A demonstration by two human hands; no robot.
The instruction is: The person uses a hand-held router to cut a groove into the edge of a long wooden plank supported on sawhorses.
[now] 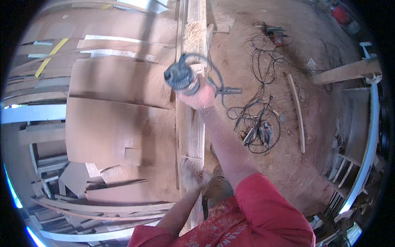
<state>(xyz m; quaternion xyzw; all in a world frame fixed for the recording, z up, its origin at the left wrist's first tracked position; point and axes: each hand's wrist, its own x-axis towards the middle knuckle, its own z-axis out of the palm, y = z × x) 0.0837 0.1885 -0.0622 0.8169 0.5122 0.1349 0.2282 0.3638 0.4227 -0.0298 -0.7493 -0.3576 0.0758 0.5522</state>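
Observation:
My right hand (199, 95), arm stretched forward, is closed around a dark, round-bodied corded power tool (180, 77) that looks like a router. Its black cord (212, 68) loops from the top over to the right. The tool is over the long, narrow wooden workpiece (197, 138), which has lengthwise grooves or stacked strips; its underside is hidden. Pale shavings (195, 35) lie heaped on the wood beyond the tool. Nearer to me, my left hand (193, 173) is at the wood, its fingers smeared by motion.
Large brown sheets (119, 129) spread out on the left, with stacked boards (98, 208) nearer me. Tangled cables (251, 111) and another power tool (263, 133) lie on the dusty floor to the right. A loose strip (297, 113) and a timber post (345, 72) are farther right.

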